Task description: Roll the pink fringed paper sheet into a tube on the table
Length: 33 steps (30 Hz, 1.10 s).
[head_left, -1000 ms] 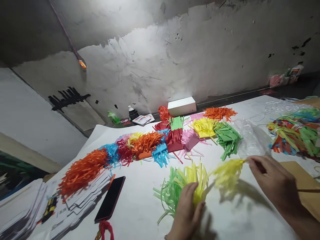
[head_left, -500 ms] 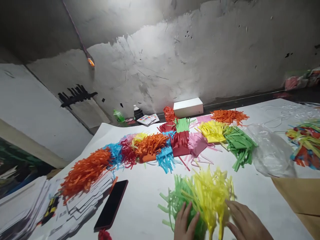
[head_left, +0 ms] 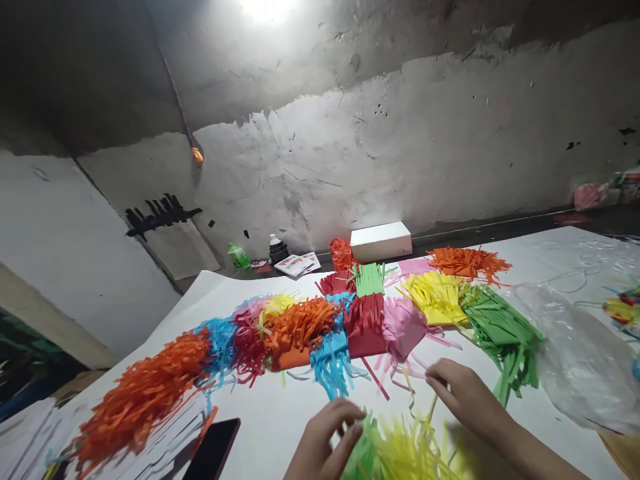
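Wall: a stained, patchy wall (head_left: 400,153) stood behind the work surface, lit from above.
Table: a white sheet (head_left: 280,427) covered the table and carried all the paper.
Row of bundles: fringed paper bundles ran in a band from the near left to the far right, with an orange heap (head_left: 140,393), a blue bundle (head_left: 330,357), a red bundle (head_left: 365,323), a pink bundle (head_left: 403,327), a yellow bundle (head_left: 437,297) and a green bundle (head_left: 503,333).
Plastic bag: a clear bag (head_left: 580,360) lay on the right, just beside the green bundle.
Box: a white box (head_left: 381,241) sat at the far edge, by the wall.
Phone: a dark phone (head_left: 213,457) lay at the near left, partly cut off by the frame.
Fringe in hand: a green and yellow fringe (head_left: 400,453) lay at the bottom edge, between the two hands, its strips pointing away from the person towards the row.
Left hand: the left hand (head_left: 325,440) had curled fingers touching the green side of the fringe; whether it gripped could not be told.
Right hand: the right hand (head_left: 463,397) hovered loosely open just above the yellow side, nearer the pink bundle.
Hands: apart, one on each side of the fringe.
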### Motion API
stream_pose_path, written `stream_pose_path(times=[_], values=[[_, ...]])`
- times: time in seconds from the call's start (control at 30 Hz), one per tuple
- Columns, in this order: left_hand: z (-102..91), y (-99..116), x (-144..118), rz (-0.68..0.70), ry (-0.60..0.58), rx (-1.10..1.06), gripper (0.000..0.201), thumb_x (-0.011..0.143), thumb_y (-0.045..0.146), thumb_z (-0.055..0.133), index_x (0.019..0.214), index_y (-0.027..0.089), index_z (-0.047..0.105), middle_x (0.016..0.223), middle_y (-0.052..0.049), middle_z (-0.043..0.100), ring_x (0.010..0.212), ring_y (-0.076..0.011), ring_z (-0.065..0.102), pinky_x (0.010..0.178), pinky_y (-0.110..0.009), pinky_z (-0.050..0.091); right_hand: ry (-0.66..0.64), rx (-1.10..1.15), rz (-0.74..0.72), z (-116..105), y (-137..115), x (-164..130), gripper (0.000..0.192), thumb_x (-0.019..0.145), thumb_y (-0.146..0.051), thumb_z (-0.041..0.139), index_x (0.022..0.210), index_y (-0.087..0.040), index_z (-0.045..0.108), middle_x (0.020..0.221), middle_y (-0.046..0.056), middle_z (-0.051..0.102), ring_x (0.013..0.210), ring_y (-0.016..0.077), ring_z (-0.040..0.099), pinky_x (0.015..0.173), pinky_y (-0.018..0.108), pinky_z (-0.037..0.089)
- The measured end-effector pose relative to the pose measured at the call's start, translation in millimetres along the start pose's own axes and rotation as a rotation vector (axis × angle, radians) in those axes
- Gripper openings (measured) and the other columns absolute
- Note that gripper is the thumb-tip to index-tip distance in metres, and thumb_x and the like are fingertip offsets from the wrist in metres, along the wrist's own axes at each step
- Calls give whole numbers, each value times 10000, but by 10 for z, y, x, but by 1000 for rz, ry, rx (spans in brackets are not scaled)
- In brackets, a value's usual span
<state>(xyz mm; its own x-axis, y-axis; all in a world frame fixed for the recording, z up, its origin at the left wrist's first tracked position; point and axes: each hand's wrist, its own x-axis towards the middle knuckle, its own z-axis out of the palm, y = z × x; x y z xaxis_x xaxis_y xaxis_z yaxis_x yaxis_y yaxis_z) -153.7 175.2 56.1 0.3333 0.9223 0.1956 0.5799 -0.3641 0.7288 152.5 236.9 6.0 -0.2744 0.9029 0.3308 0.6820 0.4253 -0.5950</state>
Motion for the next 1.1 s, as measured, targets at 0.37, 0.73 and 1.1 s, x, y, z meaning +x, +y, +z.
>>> stream_pose_path(times=[0.37,0.73,1.1], values=[[748,-347,1635,-146,-82,61,222,798,176,579,879,149,784,901,-78,792,856,-219,713,767,-277,501,90,69,159,654,341,897,247,1007,-312,616,812,-160,626,805,-16,640,777,155,640,762,335,535],[723,-481,1656,-157,-20,44,314,772,134,516,921,136,793,956,-101,797,916,-232,720,843,-300,511,122,286,194,809,301,962,314,1002,-413,603,807,-169,628,798,-10,631,766,164,621,777,354,512],[796,-309,1820,-227,-45,120,317,865,377,592,799,138,790,795,-99,786,736,-226,692,617,-281,413,137,626,247,607,325,851,440,958,-594,580,885,-167,657,805,7,662,753,173,637,713,333,513]])
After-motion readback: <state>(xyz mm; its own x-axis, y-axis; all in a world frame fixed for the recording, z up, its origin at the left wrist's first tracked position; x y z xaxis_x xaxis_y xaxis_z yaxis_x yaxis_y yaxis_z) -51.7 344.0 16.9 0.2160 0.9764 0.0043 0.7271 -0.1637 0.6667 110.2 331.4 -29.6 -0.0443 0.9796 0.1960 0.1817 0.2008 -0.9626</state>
